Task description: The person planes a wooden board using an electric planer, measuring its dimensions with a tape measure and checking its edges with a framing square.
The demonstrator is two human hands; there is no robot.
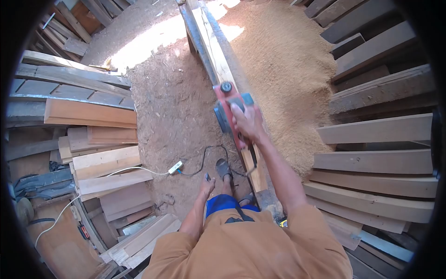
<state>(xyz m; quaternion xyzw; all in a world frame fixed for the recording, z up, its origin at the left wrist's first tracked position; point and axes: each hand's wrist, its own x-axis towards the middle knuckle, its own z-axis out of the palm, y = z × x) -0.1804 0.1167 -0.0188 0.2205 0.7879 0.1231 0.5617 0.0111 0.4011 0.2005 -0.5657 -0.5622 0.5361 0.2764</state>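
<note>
The left hand (206,186), toward 7 o'clock, curls around a dark object (207,176) too small to identify, while the right hand (248,122) grips a red-and-grey electric planer (227,114) with a round black knob (226,87), at 1 o'clock on a long, pale wooden beam (216,51) pointing toward 11.

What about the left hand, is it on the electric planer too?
No, the left hand is apart from the electric planer, which the right hand grips.

Room to pass lies over the floor (167,104) left of the beam (218,58). The planer (228,115) blocks the way along the beam.
</note>
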